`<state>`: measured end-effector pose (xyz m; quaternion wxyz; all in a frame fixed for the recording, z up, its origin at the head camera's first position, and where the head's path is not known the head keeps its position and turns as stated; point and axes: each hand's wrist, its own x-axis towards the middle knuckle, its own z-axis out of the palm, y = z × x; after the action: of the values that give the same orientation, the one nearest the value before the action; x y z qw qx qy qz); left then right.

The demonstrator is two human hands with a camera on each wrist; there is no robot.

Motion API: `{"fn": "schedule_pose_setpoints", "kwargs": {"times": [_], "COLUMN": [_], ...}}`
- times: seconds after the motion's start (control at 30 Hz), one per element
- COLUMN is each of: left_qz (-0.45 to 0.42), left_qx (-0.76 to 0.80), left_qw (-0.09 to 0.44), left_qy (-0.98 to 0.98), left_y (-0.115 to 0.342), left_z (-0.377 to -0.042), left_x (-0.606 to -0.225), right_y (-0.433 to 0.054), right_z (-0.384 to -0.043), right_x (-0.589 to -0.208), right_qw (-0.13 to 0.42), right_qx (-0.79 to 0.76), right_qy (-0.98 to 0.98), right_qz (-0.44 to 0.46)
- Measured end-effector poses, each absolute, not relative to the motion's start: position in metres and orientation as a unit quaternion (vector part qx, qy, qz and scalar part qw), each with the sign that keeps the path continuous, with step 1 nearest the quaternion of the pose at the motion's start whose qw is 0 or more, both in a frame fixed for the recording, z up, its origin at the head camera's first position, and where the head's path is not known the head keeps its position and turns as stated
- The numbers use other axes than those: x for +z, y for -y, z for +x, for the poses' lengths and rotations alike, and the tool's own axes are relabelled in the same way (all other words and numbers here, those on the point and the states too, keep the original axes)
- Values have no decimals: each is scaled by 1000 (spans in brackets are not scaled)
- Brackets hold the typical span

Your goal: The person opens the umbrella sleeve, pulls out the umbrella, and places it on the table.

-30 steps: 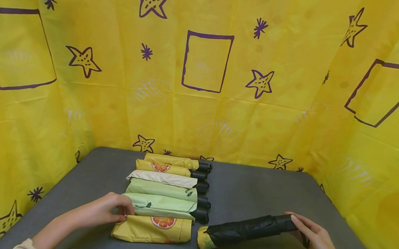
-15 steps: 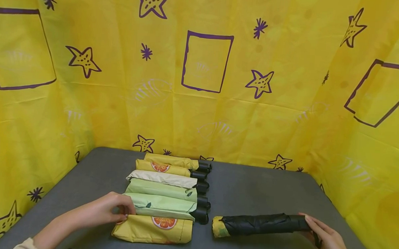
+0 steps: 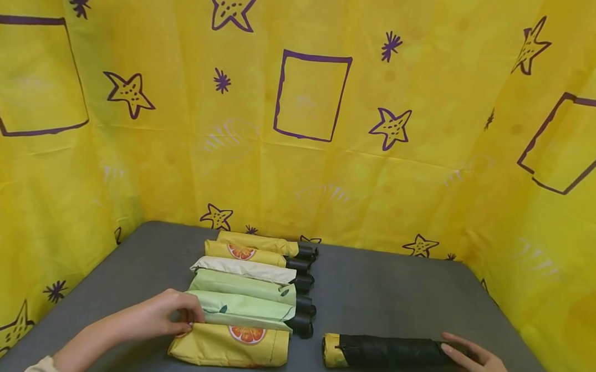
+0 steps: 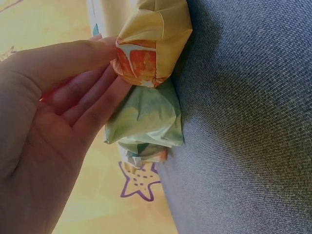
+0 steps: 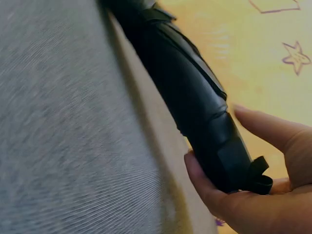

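A yellow fabric umbrella sleeve (image 3: 221,346) printed with an orange slice lies at the front of the table, no handle showing at its right end. My left hand (image 3: 175,312) pinches its left end between thumb and fingers; in the left wrist view the fingertips (image 4: 108,51) are at the printed corner. To the right, a folded black umbrella (image 3: 390,352) with a yellow tip lies lengthwise, in line with the sleeve. My right hand (image 3: 480,363) loosely holds its handle end, thumb on one side and fingers on the other; a black strap loop (image 5: 261,181) shows there.
Behind the sleeve, several folded umbrellas in yellow, white and light green sleeves (image 3: 244,283) lie in a row, black handles (image 3: 302,325) pointing right. They stand on a grey table (image 3: 398,290). A yellow patterned cloth (image 3: 303,180) surrounds the back and sides.
The black umbrella has moved right and come down from a tilt to lie level on the table, my right hand staying at its handle end. My left hand keeps its pinch.
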<state>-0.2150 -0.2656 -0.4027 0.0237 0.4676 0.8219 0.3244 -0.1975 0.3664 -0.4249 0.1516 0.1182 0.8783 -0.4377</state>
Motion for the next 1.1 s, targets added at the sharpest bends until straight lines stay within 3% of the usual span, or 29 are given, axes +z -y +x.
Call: {"fn": "schedule_pose_setpoints", "kwargs": {"times": [0.43,0.8,1.1], "left_qz": [461,458,449], "left_qx": [325,329,339], "left_qw": [32,38,34], "left_qy": [-825,-825,-826], "left_y": [265,264,264], "left_z": [-215,-215,-214], "left_x": [-404,-402,-399], "right_y": [-365,-356,-341], "right_z": [-194,-194,-198], "right_x": [-446,-435,-427], "right_qw": [142,149,112], "right_qx": [-412,-380,-341], "right_qy": [-889,-907,-928], "right_qz": [139,103,99]}}
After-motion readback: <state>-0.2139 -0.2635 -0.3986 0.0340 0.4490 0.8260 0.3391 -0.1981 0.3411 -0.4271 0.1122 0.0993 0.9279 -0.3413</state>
